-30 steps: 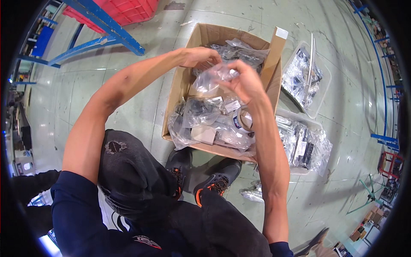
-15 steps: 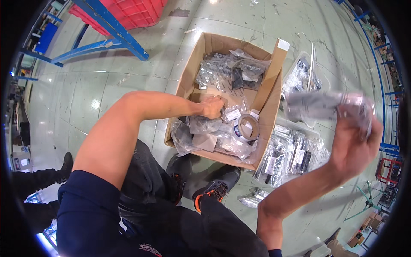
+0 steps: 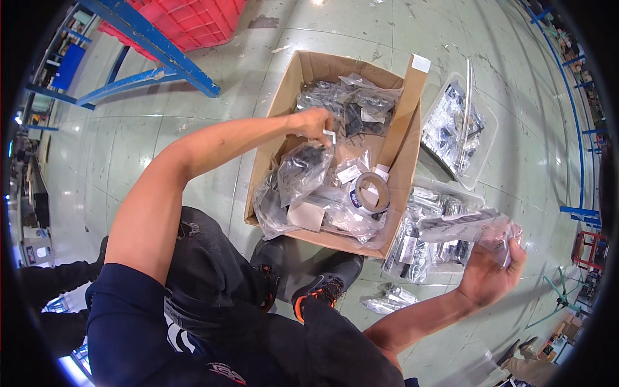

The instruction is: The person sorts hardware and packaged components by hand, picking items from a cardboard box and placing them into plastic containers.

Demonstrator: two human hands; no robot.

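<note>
My left hand point(image 3: 314, 124) is closed on the top of a clear plastic bag point(image 3: 302, 173) with dark parts in it, held up inside an open cardboard box point(image 3: 345, 244). A small white piece shows by its fingertips. On the right, my right hand point(image 3: 491, 276) grips one end of a long, printed clear plastic bag point(image 3: 461, 227), above a pile of bagged parts. What lies inside that bag is hard to make out. The box holds more bags of dark parts point(image 3: 371, 106), a roll of tape point(image 3: 380, 187) and a long cardboard strip point(image 3: 407, 106).
Right of the box stand two clear plastic trays, one point(image 3: 487, 135) with bagged parts and a long thin rod, the other point(image 3: 474, 193) heaped with bags. A few small bags point(image 3: 391, 298) lie on the floor. A blue metal frame point(image 3: 155, 45) and red crate point(image 3: 193, 22) stand far left.
My left hand has risen away from the box's contents, lifting the bag of dark parts. My right hand has come down and nearer with its long bag, which now hangs over the pile.
</note>
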